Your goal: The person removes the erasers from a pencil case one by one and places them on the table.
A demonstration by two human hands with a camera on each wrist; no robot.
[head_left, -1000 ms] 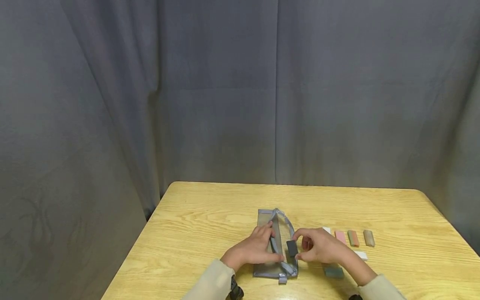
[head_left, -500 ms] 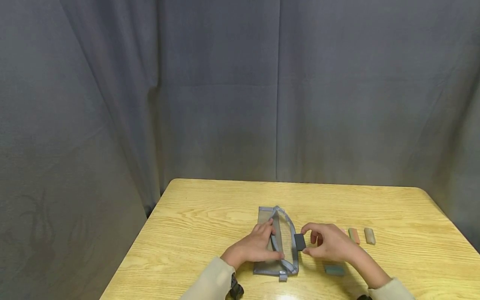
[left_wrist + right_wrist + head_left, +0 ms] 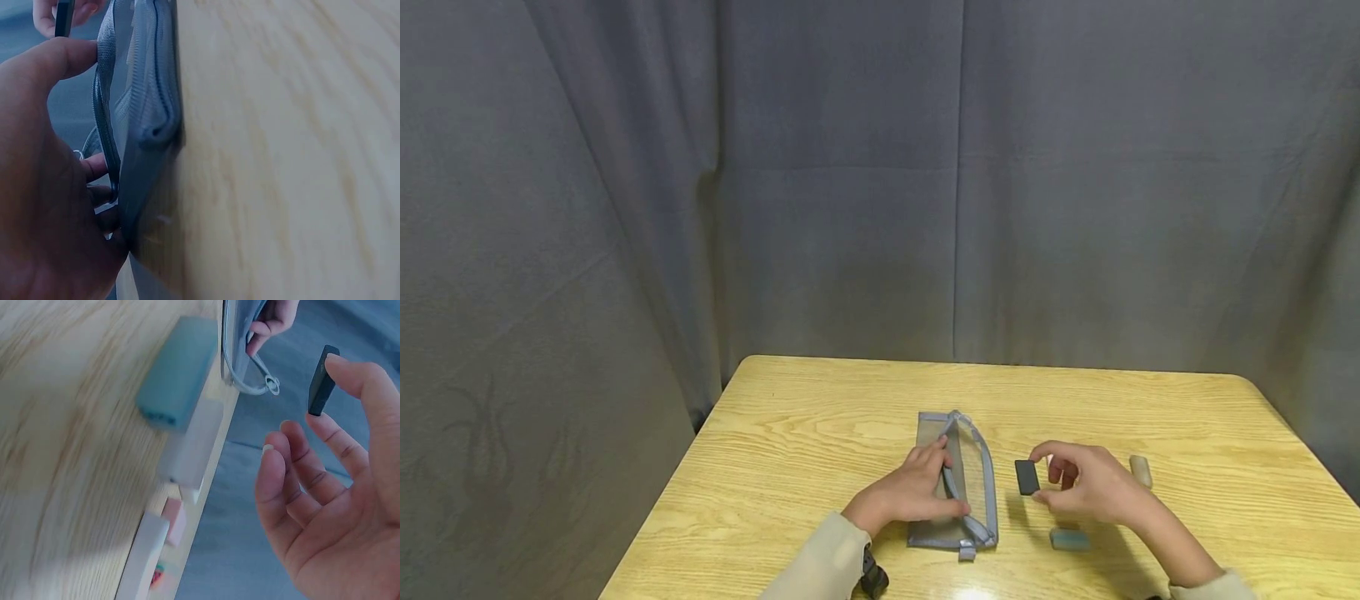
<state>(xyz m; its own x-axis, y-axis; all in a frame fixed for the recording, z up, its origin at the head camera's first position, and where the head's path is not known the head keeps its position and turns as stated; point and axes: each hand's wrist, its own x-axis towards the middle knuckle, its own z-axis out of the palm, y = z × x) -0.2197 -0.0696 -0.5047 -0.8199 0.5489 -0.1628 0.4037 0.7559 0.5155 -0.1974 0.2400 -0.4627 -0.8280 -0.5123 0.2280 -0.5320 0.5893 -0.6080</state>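
My right hand [image 3: 1093,483] pinches a black eraser [image 3: 1027,477] between thumb and forefinger, raised over the table to the right of a grey mesh zipper pouch [image 3: 989,492]. In the right wrist view the black eraser [image 3: 323,381] is seen nearly edge-on, the other fingers loosely bent and touching nothing. With thumb and fingers spread along the pouch's opening, my left hand [image 3: 908,493] holds its near edge apart from the far one. The left wrist view shows the thumb on the zipper strip [image 3: 105,119] and fingertips curled behind it.
A teal eraser [image 3: 1070,539] lies on the wooden table [image 3: 820,433] in front of my right hand, a beige one [image 3: 1140,472] beyond it. Pink [image 3: 175,520] and white [image 3: 142,559] erasers show in the right wrist view. A grey curtain [image 3: 850,250] hangs behind the table.
My right hand has moved right, carrying the black eraser from over the pouch's opening, past its right edge, to above the table. The left hand stays at the pouch.
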